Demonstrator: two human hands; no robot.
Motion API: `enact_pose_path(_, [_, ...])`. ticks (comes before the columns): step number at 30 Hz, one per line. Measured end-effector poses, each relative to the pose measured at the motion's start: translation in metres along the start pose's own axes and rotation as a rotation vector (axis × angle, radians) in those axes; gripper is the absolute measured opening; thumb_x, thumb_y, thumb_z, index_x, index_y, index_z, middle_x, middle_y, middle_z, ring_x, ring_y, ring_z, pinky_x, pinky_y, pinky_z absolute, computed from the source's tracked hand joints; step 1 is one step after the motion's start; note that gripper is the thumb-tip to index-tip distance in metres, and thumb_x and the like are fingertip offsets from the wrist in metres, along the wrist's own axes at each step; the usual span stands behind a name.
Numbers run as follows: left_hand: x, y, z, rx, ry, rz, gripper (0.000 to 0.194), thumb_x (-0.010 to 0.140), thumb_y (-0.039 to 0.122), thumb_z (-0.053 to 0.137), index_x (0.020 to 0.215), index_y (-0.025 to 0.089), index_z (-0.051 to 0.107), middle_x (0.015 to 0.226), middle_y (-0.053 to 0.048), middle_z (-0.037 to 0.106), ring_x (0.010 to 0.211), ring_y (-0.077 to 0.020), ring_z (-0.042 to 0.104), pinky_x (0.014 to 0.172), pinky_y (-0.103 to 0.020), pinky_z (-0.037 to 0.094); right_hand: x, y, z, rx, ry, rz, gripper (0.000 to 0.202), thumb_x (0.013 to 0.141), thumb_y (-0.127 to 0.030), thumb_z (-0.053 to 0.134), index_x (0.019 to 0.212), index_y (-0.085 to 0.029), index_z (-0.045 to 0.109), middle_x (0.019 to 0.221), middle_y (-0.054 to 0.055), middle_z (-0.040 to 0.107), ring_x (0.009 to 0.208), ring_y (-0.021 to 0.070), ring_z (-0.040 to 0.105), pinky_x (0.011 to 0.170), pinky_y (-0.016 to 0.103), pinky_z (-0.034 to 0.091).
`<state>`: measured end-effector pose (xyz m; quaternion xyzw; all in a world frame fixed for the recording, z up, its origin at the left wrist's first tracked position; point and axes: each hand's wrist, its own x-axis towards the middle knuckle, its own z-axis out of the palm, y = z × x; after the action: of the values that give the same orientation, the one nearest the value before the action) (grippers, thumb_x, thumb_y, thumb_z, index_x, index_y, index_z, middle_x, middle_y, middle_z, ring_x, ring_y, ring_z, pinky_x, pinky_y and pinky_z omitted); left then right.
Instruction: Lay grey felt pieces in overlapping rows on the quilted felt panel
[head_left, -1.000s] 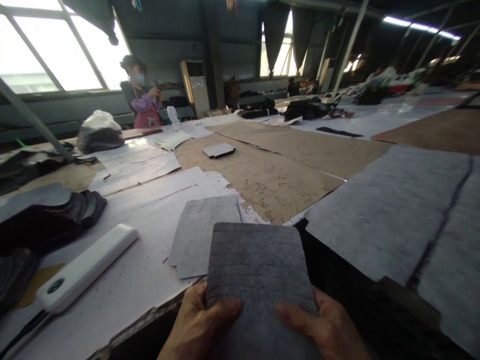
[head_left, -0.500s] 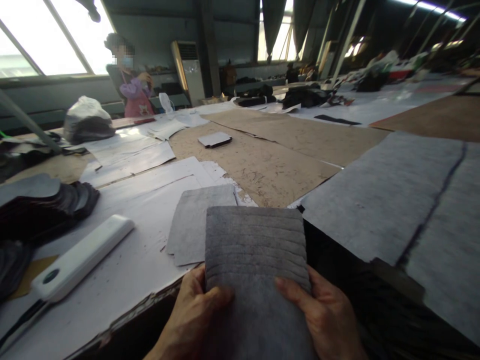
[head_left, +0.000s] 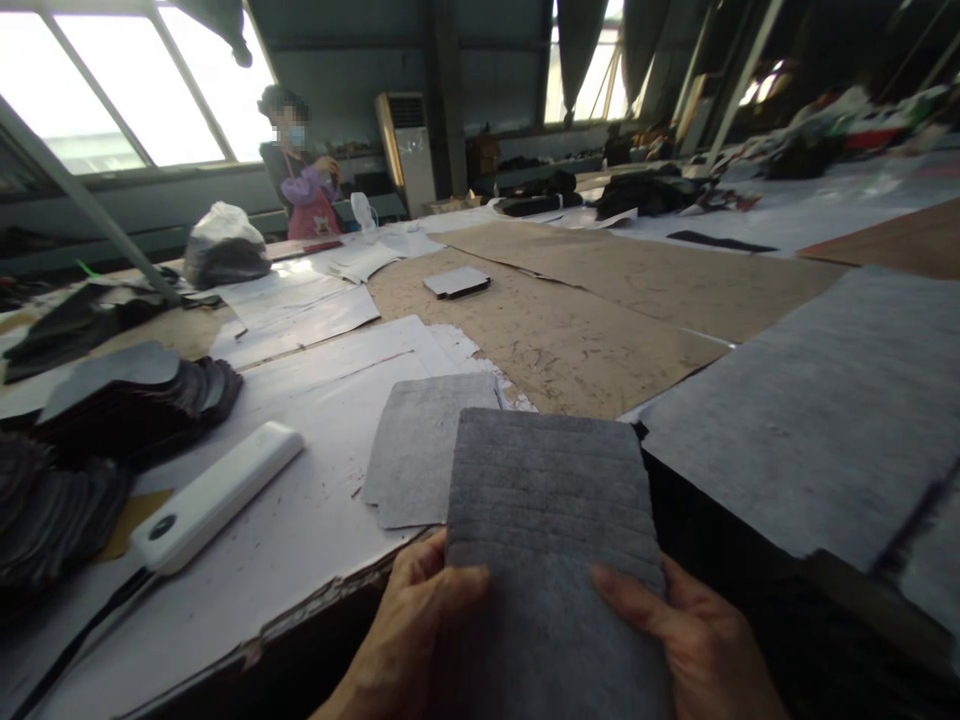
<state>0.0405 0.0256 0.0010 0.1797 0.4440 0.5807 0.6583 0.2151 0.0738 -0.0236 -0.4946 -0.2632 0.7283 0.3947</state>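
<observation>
A stack of grey felt-like fabric pieces (head_left: 551, 500) is held up in front of me, its far edges fanned into several steps. My left hand (head_left: 427, 610) grips its left side, thumb on top. On the right side, my right hand (head_left: 690, 620) holds it the same way, and the fingers underneath are hidden. Just beyond the stack, cut grey pieces with notched corners (head_left: 420, 450) lie flat on the white-covered table (head_left: 300, 540).
A white power strip (head_left: 217, 500) with a black cord lies at left beside piles of dark cut pieces (head_left: 142, 400). A small stack (head_left: 457, 282) sits on brown board (head_left: 585, 340). Grey sheet material (head_left: 817, 400) spreads at right. A person in a pink apron (head_left: 311, 190) stands across the table.
The whole scene has shifted to the right in view as my head turned left. Both hands keep hold of the fanned fabric stack, with little other movement.
</observation>
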Motion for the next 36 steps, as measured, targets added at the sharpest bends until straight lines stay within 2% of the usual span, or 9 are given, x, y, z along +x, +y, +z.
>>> enact_pose_path(3, [0.001,-0.002,-0.002,0.013,0.045,0.001,0.024,0.062,0.013,0.056,0.083,0.010,0.068,0.062,-0.005,0.065,0.049,-0.0151,0.056,0.052,-0.024,0.043,-0.004,-0.003,0.003,0.019,0.024,0.016,0.058,0.060,-0.034,0.075,0.113,-0.019,0.060,0.094,0.008,0.068,0.086,0.0305,0.062,0.074,0.038,0.052])
enact_pose_path(8, [0.003,-0.002,-0.003,0.007,0.036,-0.018,0.052,0.042,0.001,0.042,0.085,0.013,0.068,0.062,-0.003,0.065,0.046,-0.0136,0.055,0.045,-0.020,0.039,0.001,-0.004,0.002,0.043,0.021,0.039,0.068,0.057,-0.033,0.077,0.120,-0.019,0.055,0.095,0.009,0.067,0.085,0.0312,0.062,0.073,0.039,0.052])
enact_pose_path(11, [0.001,0.001,0.000,-0.015,0.001,-0.030,0.061,0.039,-0.001,0.041,0.092,0.015,0.067,0.065,-0.002,0.066,0.049,-0.0149,0.058,0.048,-0.021,0.041,0.002,-0.006,0.001,0.052,0.001,0.061,0.068,0.058,-0.033,0.076,0.121,-0.020,0.054,0.097,0.010,0.067,0.085,0.0317,0.062,0.072,0.041,0.052])
enact_pose_path(16, [-0.001,-0.002,-0.003,-0.045,0.002,-0.024,0.024,0.063,0.015,0.060,0.086,0.010,0.068,0.066,-0.007,0.067,0.056,-0.0188,0.061,0.056,-0.026,0.045,-0.002,-0.008,0.003,0.014,-0.032,0.022,0.058,0.062,-0.032,0.073,0.117,-0.020,0.058,0.102,0.010,0.065,0.087,0.0312,0.062,0.073,0.041,0.051])
enact_pose_path(21, [0.003,-0.005,-0.005,-0.064,0.016,-0.025,0.036,0.055,0.003,0.053,0.086,0.011,0.068,0.065,-0.005,0.066,0.058,-0.0181,0.062,0.052,-0.023,0.043,0.002,-0.008,-0.003,0.051,-0.056,0.084,0.062,0.060,-0.032,0.075,0.118,-0.020,0.057,0.097,0.011,0.067,0.083,0.0318,0.063,0.071,0.043,0.051])
enact_pose_path(25, [0.002,-0.001,-0.001,-0.046,-0.044,-0.012,0.047,0.048,-0.003,0.047,0.087,0.013,0.069,0.066,-0.004,0.067,0.055,-0.0158,0.060,0.048,-0.020,0.039,0.002,-0.008,-0.006,0.070,-0.040,0.079,0.063,0.062,-0.029,0.074,0.121,-0.019,0.054,0.094,0.011,0.067,0.080,0.0305,0.064,0.071,0.042,0.051])
enact_pose_path(29, [0.001,-0.001,0.000,-0.015,0.008,0.010,0.025,0.066,0.011,0.059,0.089,0.010,0.068,0.070,-0.008,0.068,0.055,-0.0167,0.060,0.051,-0.023,0.043,0.002,-0.006,-0.005,0.066,-0.098,0.052,0.059,0.061,-0.028,0.075,0.117,-0.020,0.057,0.096,0.010,0.067,0.083,0.0298,0.063,0.072,0.040,0.051])
enact_pose_path(32, [0.004,-0.005,-0.002,0.013,0.111,0.044,0.024,0.072,0.027,0.064,0.087,0.009,0.069,0.071,-0.009,0.068,0.061,-0.0197,0.062,0.057,-0.026,0.047,0.002,-0.005,-0.004,0.069,-0.109,0.029,0.057,0.062,-0.028,0.075,0.115,-0.019,0.058,0.094,0.011,0.067,0.084,0.0301,0.062,0.072,0.040,0.051])
enact_pose_path(36, [0.006,-0.010,-0.006,0.022,0.089,0.024,0.022,0.070,0.024,0.065,0.087,0.010,0.068,0.069,-0.008,0.068,0.062,-0.0207,0.064,0.058,-0.027,0.048,0.001,-0.006,-0.002,0.047,-0.070,0.017,0.056,0.061,-0.029,0.075,0.113,-0.018,0.059,0.093,0.010,0.067,0.082,0.0297,0.063,0.073,0.040,0.051])
